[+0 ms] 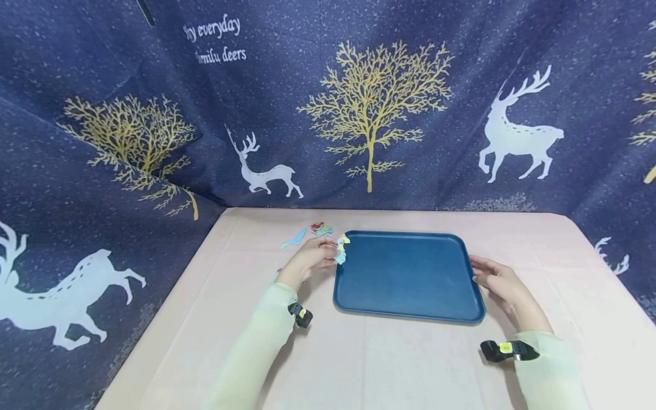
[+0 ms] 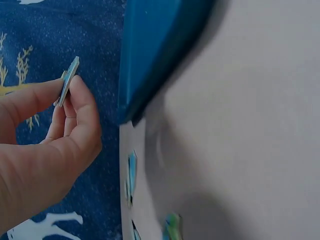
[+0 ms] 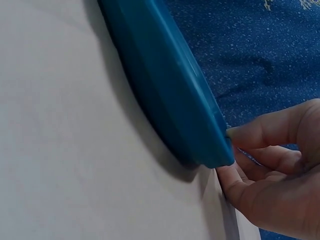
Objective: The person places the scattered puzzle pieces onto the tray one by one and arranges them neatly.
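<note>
My left hand (image 1: pixel 312 257) pinches a thin, flat cut-out piece (image 1: pixel 341 250) in light blue and yellow between thumb and fingertips. The left wrist view shows this piece (image 2: pixel 69 82) edge-on, raised beside the tray's corner. A dark blue rectangular tray (image 1: pixel 405 279) with rounded corners and a low rim lies in front of me. At its right side, my right hand (image 1: pixel 504 287) holds the rim, thumb on the edge and fingers curled beneath, as the right wrist view shows. The tray's inside is bare.
Left of the tray, past my left hand, lie a light blue cut-out (image 1: pixel 294 239) and a red-and-green cluster of cut-outs (image 1: pixel 322 229). A pale pink cloth (image 1: pixel 410 364) covers the table. Behind it hangs a dark blue curtain (image 1: pixel 410 199) printed with deer and trees.
</note>
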The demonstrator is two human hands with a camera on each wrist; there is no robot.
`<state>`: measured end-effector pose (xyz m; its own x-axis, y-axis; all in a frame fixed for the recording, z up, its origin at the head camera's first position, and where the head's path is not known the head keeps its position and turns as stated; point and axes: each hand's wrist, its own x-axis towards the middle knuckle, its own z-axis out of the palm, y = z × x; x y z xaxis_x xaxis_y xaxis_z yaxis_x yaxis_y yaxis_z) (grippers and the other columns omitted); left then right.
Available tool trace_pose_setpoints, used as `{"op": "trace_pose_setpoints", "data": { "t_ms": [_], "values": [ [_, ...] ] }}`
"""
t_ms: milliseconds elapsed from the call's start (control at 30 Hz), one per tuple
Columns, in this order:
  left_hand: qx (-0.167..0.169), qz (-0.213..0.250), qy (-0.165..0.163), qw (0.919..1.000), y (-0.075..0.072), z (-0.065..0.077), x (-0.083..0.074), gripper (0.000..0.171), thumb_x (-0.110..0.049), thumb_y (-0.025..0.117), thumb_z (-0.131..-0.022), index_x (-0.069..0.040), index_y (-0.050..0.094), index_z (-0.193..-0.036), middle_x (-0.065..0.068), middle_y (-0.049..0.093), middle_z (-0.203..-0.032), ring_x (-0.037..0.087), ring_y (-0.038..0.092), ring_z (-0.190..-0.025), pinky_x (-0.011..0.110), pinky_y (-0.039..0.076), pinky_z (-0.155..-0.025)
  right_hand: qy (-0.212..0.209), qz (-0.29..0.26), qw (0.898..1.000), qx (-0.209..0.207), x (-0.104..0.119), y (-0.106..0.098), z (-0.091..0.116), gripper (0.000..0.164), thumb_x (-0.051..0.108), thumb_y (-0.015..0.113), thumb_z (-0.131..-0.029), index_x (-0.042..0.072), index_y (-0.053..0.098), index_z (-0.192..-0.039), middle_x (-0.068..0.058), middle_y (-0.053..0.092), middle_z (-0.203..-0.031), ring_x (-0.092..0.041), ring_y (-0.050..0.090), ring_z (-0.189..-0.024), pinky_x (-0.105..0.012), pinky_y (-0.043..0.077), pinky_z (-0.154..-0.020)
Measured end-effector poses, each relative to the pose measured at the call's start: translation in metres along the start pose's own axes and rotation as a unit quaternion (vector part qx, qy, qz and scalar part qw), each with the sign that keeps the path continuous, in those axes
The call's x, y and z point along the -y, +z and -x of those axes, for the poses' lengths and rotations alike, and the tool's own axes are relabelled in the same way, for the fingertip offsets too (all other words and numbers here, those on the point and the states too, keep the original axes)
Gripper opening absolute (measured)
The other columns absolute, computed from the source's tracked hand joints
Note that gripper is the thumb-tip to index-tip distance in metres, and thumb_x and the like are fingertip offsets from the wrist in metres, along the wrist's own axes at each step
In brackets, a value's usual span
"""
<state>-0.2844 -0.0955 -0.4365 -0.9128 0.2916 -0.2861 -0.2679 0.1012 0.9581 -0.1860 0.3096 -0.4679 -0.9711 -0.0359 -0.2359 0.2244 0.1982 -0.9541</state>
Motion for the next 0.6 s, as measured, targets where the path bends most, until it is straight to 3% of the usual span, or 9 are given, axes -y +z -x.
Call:
{"op": "trace_pose_setpoints", "data": {
  "t_ms": [100,300,600],
  "values": [
    [0.005,0.012,0.001,0.9999,0.008,-0.006,-0.004,0.035,0.008,0.055,-0.091,0.004,0.05,-0.126,0.008,0.056,-0.098,0.016,0.059,-0.081,0.031,0.057,-0.084,0.011,-0.008,1.0,0.003,0.001,-0.001,0.001,0.07,-0.005,0.045,-0.087,-0.003,0.014,-0.151,-0.03,0.016,-0.153,-0.049,0.019,-0.138,-0.078,0.01,-0.103],
    [0.017,0.016,0.016,0.9996,0.028,-0.015,-0.013,0.042,0.01,0.054,-0.091,0.004,0.047,-0.132,0.009,0.055,-0.096,0.017,0.058,-0.078,0.034,0.058,-0.082,0.021,-0.02,1.0,0.001,0.003,-0.001,0.002,0.072,-0.004,0.046,-0.087,-0.001,0.014,-0.152,-0.029,0.016,-0.154,-0.047,0.018,-0.139,-0.078,0.007,-0.104],
    [0.024,0.004,0.019,0.9995,0.062,-0.029,-0.028,0.037,0.007,0.056,-0.091,0.003,0.053,-0.128,0.011,0.057,-0.097,0.019,0.059,-0.079,0.044,0.055,-0.09,0.03,-0.026,0.999,0.002,0.002,-0.001,0.001,0.072,-0.004,0.046,-0.087,-0.001,0.015,-0.151,-0.028,0.015,-0.154,-0.047,0.015,-0.14,-0.077,0.005,-0.105]
  ]
}}
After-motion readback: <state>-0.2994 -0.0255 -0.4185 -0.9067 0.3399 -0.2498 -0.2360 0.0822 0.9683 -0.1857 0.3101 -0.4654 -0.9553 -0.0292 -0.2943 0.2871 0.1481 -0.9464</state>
